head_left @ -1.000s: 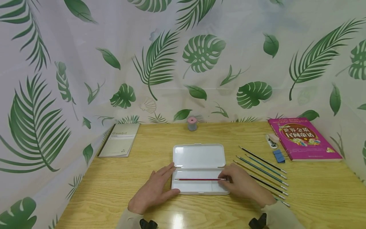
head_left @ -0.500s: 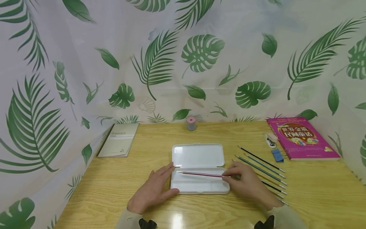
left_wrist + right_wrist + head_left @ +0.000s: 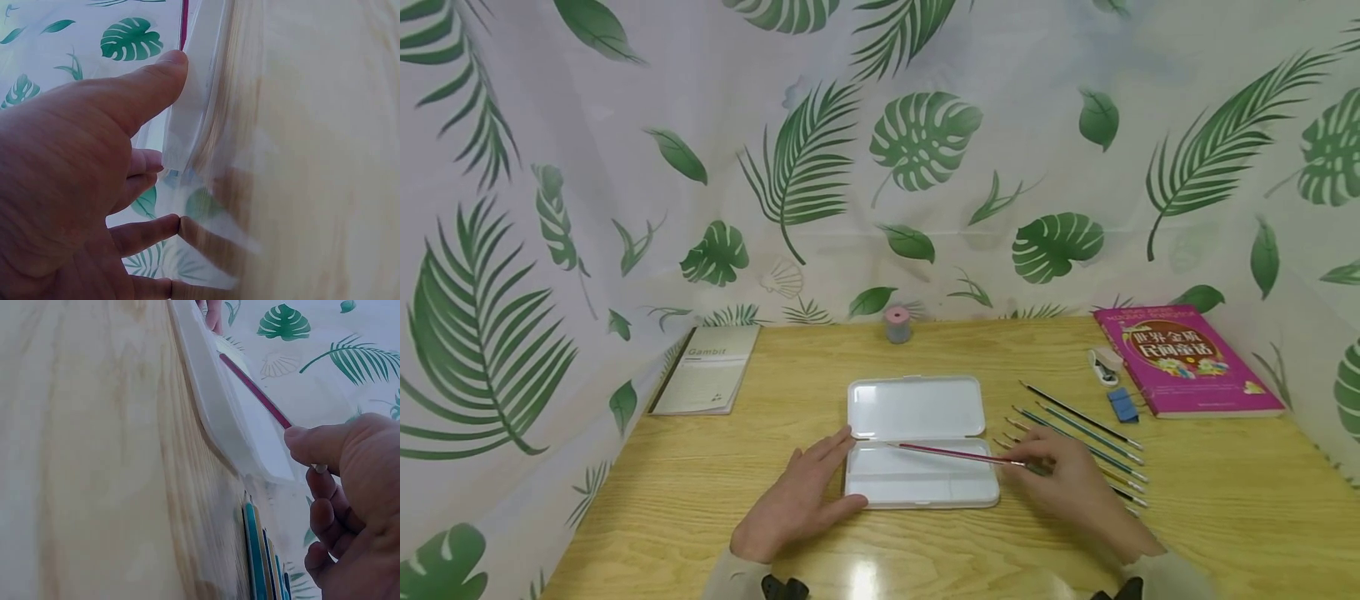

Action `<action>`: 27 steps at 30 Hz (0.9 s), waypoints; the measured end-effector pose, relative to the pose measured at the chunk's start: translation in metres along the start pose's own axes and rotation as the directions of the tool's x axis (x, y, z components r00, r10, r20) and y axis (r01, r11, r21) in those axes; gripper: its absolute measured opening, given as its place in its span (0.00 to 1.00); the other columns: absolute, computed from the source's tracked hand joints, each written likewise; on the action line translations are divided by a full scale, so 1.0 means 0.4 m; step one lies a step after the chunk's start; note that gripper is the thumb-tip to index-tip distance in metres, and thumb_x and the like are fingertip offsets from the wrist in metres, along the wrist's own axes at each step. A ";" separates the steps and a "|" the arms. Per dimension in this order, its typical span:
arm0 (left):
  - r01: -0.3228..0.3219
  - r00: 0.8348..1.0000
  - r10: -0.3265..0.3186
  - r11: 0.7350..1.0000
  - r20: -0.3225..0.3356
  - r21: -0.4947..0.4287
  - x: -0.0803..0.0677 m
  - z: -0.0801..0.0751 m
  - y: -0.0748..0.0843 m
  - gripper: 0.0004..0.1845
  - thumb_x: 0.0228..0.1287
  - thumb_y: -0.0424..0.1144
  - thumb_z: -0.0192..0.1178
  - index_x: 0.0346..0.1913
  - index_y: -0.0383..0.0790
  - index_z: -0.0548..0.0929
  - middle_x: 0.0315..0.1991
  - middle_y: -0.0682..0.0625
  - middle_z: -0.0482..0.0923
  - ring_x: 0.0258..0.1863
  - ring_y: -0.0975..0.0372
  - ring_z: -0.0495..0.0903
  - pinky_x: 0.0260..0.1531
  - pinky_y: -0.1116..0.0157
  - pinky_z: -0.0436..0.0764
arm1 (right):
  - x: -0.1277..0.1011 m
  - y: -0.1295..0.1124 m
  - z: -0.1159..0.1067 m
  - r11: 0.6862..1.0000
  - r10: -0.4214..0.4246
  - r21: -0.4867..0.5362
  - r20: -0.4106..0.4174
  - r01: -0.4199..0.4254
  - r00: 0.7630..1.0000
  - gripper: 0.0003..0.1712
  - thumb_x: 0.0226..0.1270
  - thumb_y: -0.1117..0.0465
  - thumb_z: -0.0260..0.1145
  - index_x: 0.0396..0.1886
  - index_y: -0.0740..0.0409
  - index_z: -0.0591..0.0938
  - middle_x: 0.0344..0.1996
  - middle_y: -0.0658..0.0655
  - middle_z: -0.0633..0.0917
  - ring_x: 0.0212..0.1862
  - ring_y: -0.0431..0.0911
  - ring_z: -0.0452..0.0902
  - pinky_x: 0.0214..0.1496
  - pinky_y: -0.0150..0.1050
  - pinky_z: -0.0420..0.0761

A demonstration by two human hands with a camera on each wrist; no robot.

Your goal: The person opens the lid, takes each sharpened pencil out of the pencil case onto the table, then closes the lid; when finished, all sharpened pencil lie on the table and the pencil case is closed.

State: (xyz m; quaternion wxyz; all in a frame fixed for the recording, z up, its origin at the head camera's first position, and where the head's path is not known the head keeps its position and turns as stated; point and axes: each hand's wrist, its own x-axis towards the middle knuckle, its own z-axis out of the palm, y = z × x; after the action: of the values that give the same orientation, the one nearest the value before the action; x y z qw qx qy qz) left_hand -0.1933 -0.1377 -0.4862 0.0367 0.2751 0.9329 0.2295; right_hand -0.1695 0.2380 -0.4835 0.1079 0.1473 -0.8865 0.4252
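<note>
A white pencil case (image 3: 895, 490) lies with its lid (image 3: 917, 408) raised back. My left hand (image 3: 801, 504) rests at its left end; in the left wrist view the thumb lies along the case wall (image 3: 197, 94) and the fingers are extended. My right hand (image 3: 1067, 483) pinches a red pencil (image 3: 951, 452) near its eraser end, between thumb and fingers. The pencil slants over the case's base, its point toward the hinge. In the right wrist view, the red pencil (image 3: 256, 390) stretches out above the white case.
Several pencils (image 3: 1090, 433) lie in a slanted row to the right, partly behind the right hand. Beyond them are a blue object (image 3: 1123, 405), a small white-and-pink item (image 3: 1105, 365) and a pink book (image 3: 1183, 362). A notebook (image 3: 707, 371) lies left; a pink-topped cylinder (image 3: 897, 325) stands at the back.
The red pencil, which lay across the case, is lifted and tilted. My right hand has moved right with it. The left hand stays at the case's left end.
</note>
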 end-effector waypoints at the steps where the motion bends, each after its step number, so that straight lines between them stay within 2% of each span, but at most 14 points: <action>1: 0.000 1.000 0.000 1.000 -0.001 -0.003 0.000 0.000 0.001 0.44 0.65 0.60 0.63 0.76 0.40 0.63 0.78 0.49 0.54 0.74 0.52 0.59 0.67 0.34 0.57 | -0.008 0.002 -0.008 1.000 -0.006 0.006 -0.009 0.006 1.000 0.05 0.59 0.59 0.76 0.34 0.43 0.90 0.31 0.42 0.80 0.31 0.39 0.72 0.30 0.32 0.75; 4: -0.002 1.000 0.002 1.000 -0.005 -0.009 0.000 0.000 0.002 0.44 0.65 0.60 0.63 0.76 0.40 0.63 0.78 0.49 0.54 0.74 0.52 0.59 0.68 0.35 0.57 | -0.040 0.011 -0.039 0.998 -0.039 0.038 -0.050 0.041 0.998 0.06 0.59 0.62 0.76 0.33 0.46 0.91 0.29 0.44 0.80 0.28 0.38 0.70 0.27 0.31 0.74; 8: -0.005 1.000 0.004 1.000 -0.006 -0.014 0.001 0.003 0.002 0.44 0.64 0.60 0.63 0.75 0.40 0.64 0.78 0.49 0.55 0.74 0.52 0.59 0.68 0.35 0.57 | -0.096 0.026 -0.084 1.000 -0.027 0.008 -0.106 0.028 0.994 0.07 0.58 0.64 0.76 0.34 0.48 0.91 0.28 0.44 0.80 0.28 0.38 0.71 0.27 0.29 0.75; 11: -0.009 1.000 0.009 1.000 -0.007 -0.013 0.000 0.005 0.002 0.43 0.64 0.60 0.63 0.75 0.40 0.64 0.78 0.49 0.55 0.73 0.51 0.59 0.68 0.35 0.57 | -0.139 0.032 -0.117 0.999 0.039 -0.033 -0.130 -0.043 0.991 0.05 0.60 0.62 0.75 0.34 0.47 0.91 0.30 0.45 0.80 0.32 0.37 0.73 0.30 0.28 0.76; 14: -0.017 1.000 0.017 1.000 -0.011 -0.014 0.000 0.006 0.001 0.43 0.65 0.59 0.63 0.75 0.39 0.64 0.78 0.48 0.55 0.73 0.51 0.60 0.67 0.34 0.57 | -0.180 0.036 -0.146 0.989 0.129 -0.051 -0.130 -0.137 0.983 0.03 0.63 0.58 0.74 0.35 0.47 0.91 0.32 0.46 0.80 0.33 0.39 0.71 0.29 0.30 0.74; 18: -0.014 1.000 0.014 1.000 -0.006 -0.007 0.000 0.007 0.001 0.44 0.65 0.60 0.63 0.76 0.40 0.63 0.78 0.48 0.55 0.74 0.51 0.59 0.67 0.34 0.57 | -0.227 0.044 -0.181 0.956 0.289 -0.025 -0.104 -0.293 0.952 0.08 0.66 0.51 0.71 0.39 0.47 0.92 0.32 0.50 0.80 0.32 0.42 0.72 0.29 0.32 0.75; 22: -0.019 1.000 0.019 1.000 -0.008 -0.008 0.000 0.009 0.001 0.43 0.65 0.59 0.63 0.75 0.38 0.64 0.78 0.47 0.55 0.73 0.50 0.60 0.67 0.33 0.57 | -0.268 0.054 -0.204 0.899 0.437 0.017 -0.094 -0.438 0.894 0.16 0.65 0.45 0.71 0.42 0.50 0.91 0.33 0.52 0.82 0.32 0.44 0.74 0.29 0.34 0.77; 24: -0.024 1.000 0.024 1.000 -0.014 -0.013 -0.001 0.008 0.002 0.43 0.65 0.58 0.64 0.75 0.37 0.64 0.77 0.46 0.56 0.73 0.49 0.60 0.66 0.33 0.57 | -0.280 0.058 -0.210 0.881 0.472 0.018 -0.094 -0.472 0.877 0.19 0.64 0.44 0.71 0.43 0.52 0.91 0.33 0.53 0.83 0.32 0.45 0.74 0.28 0.35 0.77; 27: -0.028 0.999 0.028 1.000 -0.022 -0.013 0.000 0.007 0.004 0.43 0.65 0.58 0.64 0.75 0.37 0.64 0.77 0.46 0.56 0.73 0.49 0.61 0.66 0.32 0.57 | -0.287 0.064 -0.213 0.882 0.468 0.002 -0.102 -0.470 0.878 0.19 0.64 0.44 0.71 0.44 0.53 0.91 0.33 0.53 0.83 0.30 0.45 0.74 0.26 0.35 0.77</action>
State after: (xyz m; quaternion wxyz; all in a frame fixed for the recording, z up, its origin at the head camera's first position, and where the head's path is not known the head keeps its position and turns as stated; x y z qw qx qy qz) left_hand -0.1920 -0.1355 -0.4879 0.0252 0.2854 0.9278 0.2391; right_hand -0.0658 0.3397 -0.4860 0.0472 -0.0943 -0.8940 0.4354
